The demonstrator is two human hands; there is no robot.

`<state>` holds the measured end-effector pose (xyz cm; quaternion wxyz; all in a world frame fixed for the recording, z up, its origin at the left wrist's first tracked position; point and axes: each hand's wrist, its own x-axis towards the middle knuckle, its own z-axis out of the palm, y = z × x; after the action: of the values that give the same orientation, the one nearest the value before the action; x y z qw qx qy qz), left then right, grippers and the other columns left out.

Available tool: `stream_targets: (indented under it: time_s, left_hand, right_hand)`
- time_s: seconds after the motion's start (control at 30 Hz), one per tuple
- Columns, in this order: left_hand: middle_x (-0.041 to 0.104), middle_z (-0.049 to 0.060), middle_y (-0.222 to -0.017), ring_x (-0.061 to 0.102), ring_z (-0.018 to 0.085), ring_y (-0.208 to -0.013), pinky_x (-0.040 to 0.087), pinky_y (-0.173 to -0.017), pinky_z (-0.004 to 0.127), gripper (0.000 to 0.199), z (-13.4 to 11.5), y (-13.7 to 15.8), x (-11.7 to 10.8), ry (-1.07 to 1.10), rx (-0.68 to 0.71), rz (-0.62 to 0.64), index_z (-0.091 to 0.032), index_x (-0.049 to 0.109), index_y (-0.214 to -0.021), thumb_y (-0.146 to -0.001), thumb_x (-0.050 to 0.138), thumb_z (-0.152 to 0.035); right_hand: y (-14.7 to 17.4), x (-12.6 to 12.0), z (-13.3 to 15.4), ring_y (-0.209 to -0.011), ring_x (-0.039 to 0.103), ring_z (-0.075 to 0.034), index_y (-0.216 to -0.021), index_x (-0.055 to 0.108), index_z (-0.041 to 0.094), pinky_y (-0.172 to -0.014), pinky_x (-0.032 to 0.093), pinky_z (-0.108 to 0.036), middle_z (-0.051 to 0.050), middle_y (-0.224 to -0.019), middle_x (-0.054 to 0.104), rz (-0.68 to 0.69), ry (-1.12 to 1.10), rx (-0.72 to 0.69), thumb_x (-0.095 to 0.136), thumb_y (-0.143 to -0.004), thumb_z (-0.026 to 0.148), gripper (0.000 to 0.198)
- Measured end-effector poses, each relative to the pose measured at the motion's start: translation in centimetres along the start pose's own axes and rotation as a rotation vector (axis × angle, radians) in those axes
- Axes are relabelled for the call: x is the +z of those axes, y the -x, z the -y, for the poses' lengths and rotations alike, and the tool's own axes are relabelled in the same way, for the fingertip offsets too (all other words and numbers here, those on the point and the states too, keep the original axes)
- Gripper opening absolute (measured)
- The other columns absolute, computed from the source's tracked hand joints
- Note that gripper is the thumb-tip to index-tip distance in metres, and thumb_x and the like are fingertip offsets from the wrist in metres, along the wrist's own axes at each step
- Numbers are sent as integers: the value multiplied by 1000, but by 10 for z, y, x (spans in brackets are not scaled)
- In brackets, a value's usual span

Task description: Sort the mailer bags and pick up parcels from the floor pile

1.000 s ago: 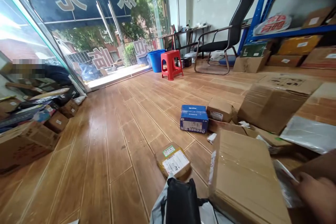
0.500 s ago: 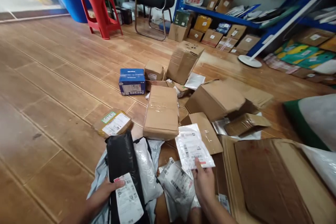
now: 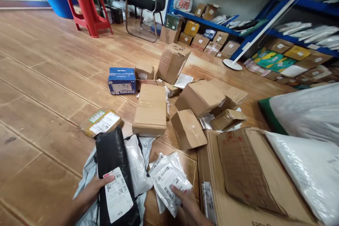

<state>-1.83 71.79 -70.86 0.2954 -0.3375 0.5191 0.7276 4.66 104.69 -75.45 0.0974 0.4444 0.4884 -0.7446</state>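
My left hand (image 3: 91, 192) grips the left edge of a long black mailer bag (image 3: 113, 169) with a white shipping label, lying on grey and white poly bags (image 3: 137, 164) on the wooden floor. My right hand (image 3: 185, 199) holds a small white labelled pouch (image 3: 169, 183) on top of another like it. Right of that hand lies a large flattened cardboard box (image 3: 246, 180). Ahead of both hands sit a taped brown box (image 3: 150, 109) and a small tilted box (image 3: 188, 129).
Several cardboard parcels are scattered ahead, with a blue box (image 3: 122, 81) and a yellow-brown labelled parcel (image 3: 102, 123). A blue shelf rack (image 3: 238, 24) full of parcels stands at the back right, with a fan stand (image 3: 233, 64). A red stool (image 3: 84, 5) and black chair (image 3: 148, 3) stand behind. A big white sack (image 3: 307, 113) is right.
The view swung from the glass doors down to the parcel pile. My right hand drew back toward me with a white pouch; my left stays on the black mailer.
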Motion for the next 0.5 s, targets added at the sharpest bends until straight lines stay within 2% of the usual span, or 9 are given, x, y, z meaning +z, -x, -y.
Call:
stream_targets:
  time_s: [0.17,0.23,0.3,0.33,0.4,0.5]
  left_hand:
    - [75,15,-88,70,36,-87,59,-78,42,77,-1,-3,-3,-33,-11,-10,-13,56,-101,-39,91,-45]
    - [75,15,-88,70,36,-88,60,-77,41,79,-2,-3,-3,-33,-10,-13,-12,58,-101,-38,91,-46]
    - [75,15,-90,70,36,-90,60,-77,39,82,-4,-1,-3,-38,-14,-7,-12,56,-105,-39,91,-45]
    - [76,14,-89,70,36,-91,60,-76,39,84,-5,-1,-3,-43,-21,-6,-12,55,-108,-39,91,-44]
    - [76,14,-87,70,35,-89,60,-73,38,89,-6,1,-4,-53,-34,5,-11,52,-111,-39,92,-44]
    - [76,13,-82,71,35,-82,60,-67,38,89,-7,2,-4,-48,-42,26,-11,50,-112,-41,91,-44]
  right_hand:
    - [17,36,5,-87,69,-34,-83,64,9,-72,57,-37,-17,-90,73,40,-173,242,94,-25,30,69]
    - [23,48,-8,-94,68,-33,-92,64,9,-80,57,-39,-16,-97,72,38,-246,178,94,-33,34,70]
    - [27,52,-26,-99,66,-32,-98,63,11,-86,56,-39,-14,-102,72,-20,-246,22,92,-40,40,70]
    - [27,51,-36,-101,66,-32,-98,63,13,-88,55,-39,-13,-102,72,-54,-222,-37,91,-42,42,69]
    - [24,41,-51,-103,65,-33,-96,64,14,-88,55,-39,-13,-100,72,-107,-177,-69,90,-42,46,68]
    - [14,14,-58,-105,64,-35,-92,64,14,-84,57,-41,-13,-95,73,-149,-215,34,90,-36,49,71]
